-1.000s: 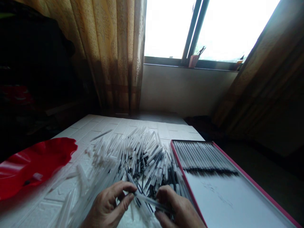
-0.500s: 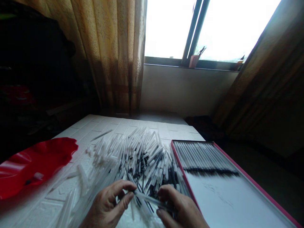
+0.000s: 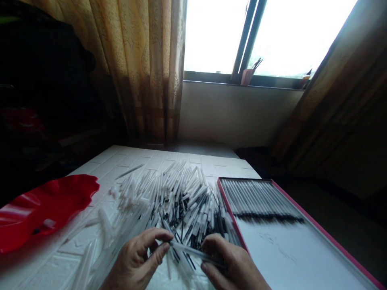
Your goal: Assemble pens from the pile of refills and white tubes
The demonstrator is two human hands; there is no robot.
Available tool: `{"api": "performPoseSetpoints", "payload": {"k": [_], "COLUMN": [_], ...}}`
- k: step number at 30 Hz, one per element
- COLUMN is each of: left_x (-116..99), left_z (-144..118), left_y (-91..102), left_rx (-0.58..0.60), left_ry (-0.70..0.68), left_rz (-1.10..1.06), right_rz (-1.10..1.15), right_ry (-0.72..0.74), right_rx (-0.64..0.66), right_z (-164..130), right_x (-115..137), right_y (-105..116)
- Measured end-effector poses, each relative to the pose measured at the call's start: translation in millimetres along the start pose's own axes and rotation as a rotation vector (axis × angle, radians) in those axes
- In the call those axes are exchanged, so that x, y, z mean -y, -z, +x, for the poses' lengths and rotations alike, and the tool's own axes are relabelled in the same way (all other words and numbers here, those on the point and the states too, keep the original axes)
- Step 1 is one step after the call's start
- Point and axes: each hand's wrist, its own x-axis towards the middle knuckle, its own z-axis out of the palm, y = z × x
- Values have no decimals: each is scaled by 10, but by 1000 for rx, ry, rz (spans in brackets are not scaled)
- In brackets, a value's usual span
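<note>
Near the bottom of the head view, my left hand pinches one end of a clear-barrelled pen between thumb and fingertips. The pen's other, darker end is in the closed fingers of my right hand, which partly hide it. It slants slightly down to the right between the hands. Just beyond my hands lies a heap of loose pen parts, clear tubes mixed with black pieces and thin dark refills. To the right, a shallow pink-edged box holds a neat row of pens, their dark ends toward me.
A wavy-edged red tray with a few small pieces in it stands on the left of the white brick-patterned table. A wall, curtains and a window sill with a small cup lie beyond.
My right hand has shifted very slightly right and down, with the pen still held between both hands. The heap, box and tray look the same.
</note>
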Motion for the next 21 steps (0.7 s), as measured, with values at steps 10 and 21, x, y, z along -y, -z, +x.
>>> {"api": "performPoseSetpoints", "payload": {"k": [10, 21], "left_x": [-43, -181], "left_z": [29, 45], "left_y": [7, 20], "left_rx": [3, 67], "left_ry": [3, -436], "left_rz": [-21, 513], "right_rz": [19, -20], "right_ry": [77, 177], "right_rx": [-43, -38], "right_z": [-11, 17], "right_x": [-59, -161], "right_y": [-1, -120]}}
